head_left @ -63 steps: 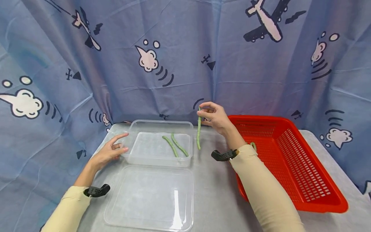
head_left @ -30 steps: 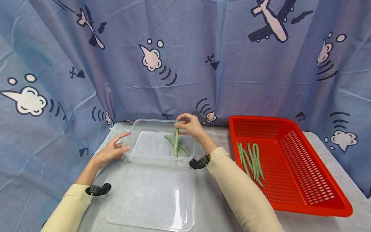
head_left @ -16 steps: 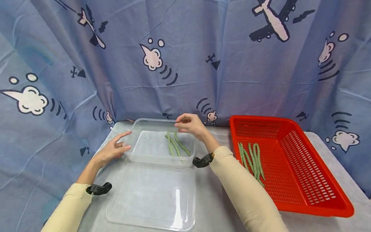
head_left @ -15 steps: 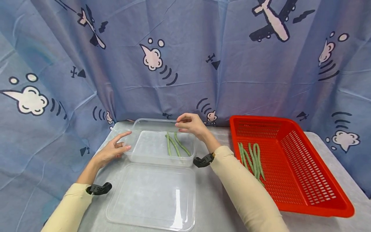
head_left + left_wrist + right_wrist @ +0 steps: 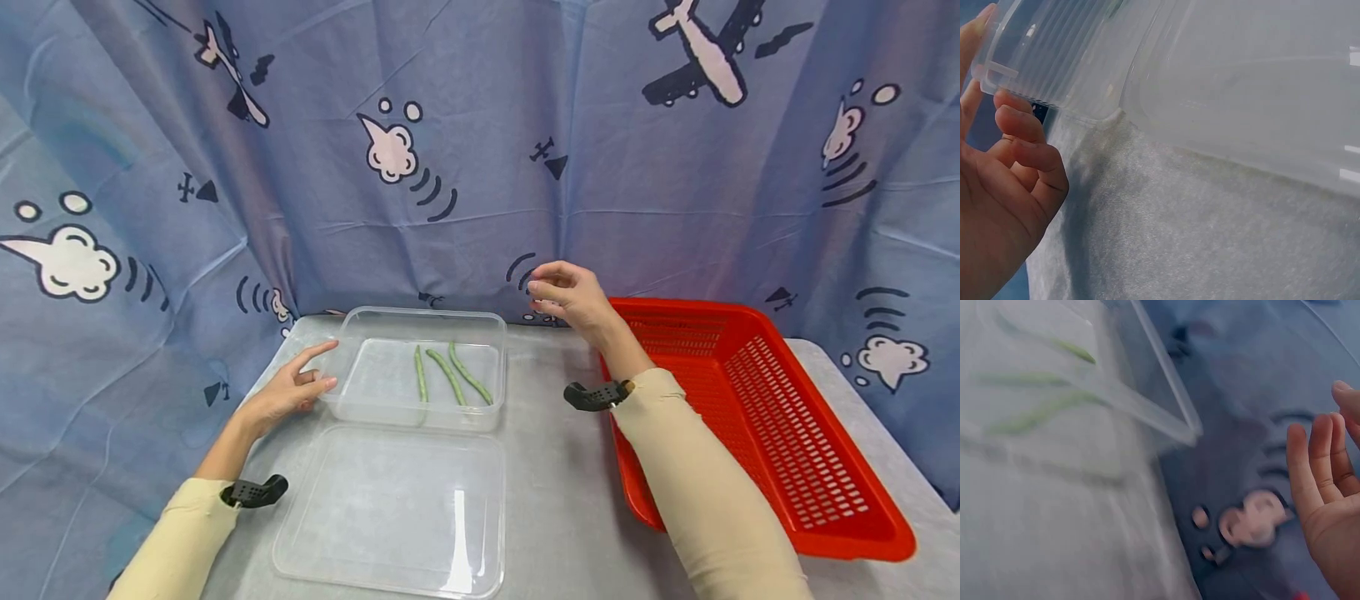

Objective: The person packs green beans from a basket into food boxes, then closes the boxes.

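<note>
Three green beans lie apart in a clear plastic container (image 5: 412, 418): a left bean (image 5: 421, 375), a middle bean (image 5: 447, 377) and a right bean (image 5: 470, 373). My left hand (image 5: 283, 392) touches the container's left end, thumb and index finger spread along it. In the left wrist view, fingertips (image 5: 1013, 103) sit right at the container's rim, with the other fingers loosely bent. My right hand (image 5: 573, 298) is in the air between the container and a red plastic basket (image 5: 780, 408), thumb and fingers loosely bent with nothing between them.
A clear lid (image 5: 390, 508) lies flat in front of the container on the grey-white tabletop (image 5: 558, 467). My right forearm covers the basket's left part. A blue printed curtain (image 5: 465, 167) hangs close behind the table.
My right hand lowered a green bean into the container, let go of it, then moved right and up. That bean now lies left of the other two. The left hand stayed put.
</note>
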The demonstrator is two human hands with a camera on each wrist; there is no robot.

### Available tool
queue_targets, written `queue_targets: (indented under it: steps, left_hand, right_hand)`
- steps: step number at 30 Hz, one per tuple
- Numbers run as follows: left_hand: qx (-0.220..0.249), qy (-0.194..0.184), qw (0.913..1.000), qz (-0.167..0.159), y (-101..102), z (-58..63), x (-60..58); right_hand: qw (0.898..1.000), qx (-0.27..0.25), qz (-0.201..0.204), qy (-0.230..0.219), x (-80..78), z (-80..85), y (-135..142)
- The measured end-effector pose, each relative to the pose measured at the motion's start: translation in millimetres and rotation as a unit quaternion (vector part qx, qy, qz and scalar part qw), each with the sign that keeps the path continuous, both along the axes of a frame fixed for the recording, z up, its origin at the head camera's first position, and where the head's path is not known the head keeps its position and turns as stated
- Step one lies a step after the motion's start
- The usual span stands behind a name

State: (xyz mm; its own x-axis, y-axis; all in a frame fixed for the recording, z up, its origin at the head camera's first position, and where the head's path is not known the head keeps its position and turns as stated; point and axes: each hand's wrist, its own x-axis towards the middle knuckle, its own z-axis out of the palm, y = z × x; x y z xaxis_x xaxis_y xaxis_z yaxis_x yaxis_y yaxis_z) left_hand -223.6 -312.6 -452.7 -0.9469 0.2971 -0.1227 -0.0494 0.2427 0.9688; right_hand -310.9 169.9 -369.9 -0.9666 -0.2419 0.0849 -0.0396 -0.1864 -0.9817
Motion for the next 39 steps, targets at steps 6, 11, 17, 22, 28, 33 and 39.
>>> queue_targets:
  steps: [6, 11, 17, 22, 28, 33, 39]
  left_hand:
    - [-0.005, -0.001, 1.0000, 0.002, -1.7, -1.3, 0.0]
    - [-0.009, -0.001, 0.9999, 0.006, -3.4, -3.2, 0.5]
    - [-0.007, -0.001, 1.0000, 0.005, -3.7, -3.1, 0.4]
    - [-0.006, 0.000, 1.0000, 0.002, -4.1, -2.6, 0.6]
    - [-0.002, 0.000, 1.0000, 0.002, -3.6, -2.2, 0.4]
    - [-0.005, -0.001, 1.0000, 0.000, -1.8, -1.7, 0.7]
    - [-0.006, -0.002, 1.0000, 0.000, -0.4, -1.5, 0.4]
  right_hand:
    - [0.999, 0.006, -0.044, -0.009, 2.0, 1.1, 47.4]
    - [0.999, 0.016, -0.039, -0.021, 8.7, -5.2, 84.1]
    - [0.998, 0.042, -0.034, -0.031, 17.9, -23.1, 128.4]
    - [0.996, 0.073, -0.023, -0.036, 24.3, -37.8, 157.3]
    - [0.988, 0.151, -0.019, -0.038, 31.7, -49.0, 181.2]
    - [0.962, 0.272, -0.015, -0.020, 37.9, -55.9, 199.1]
    - [0.924, 0.383, 0.002, 0.011, 44.3, -65.0, 217.4]
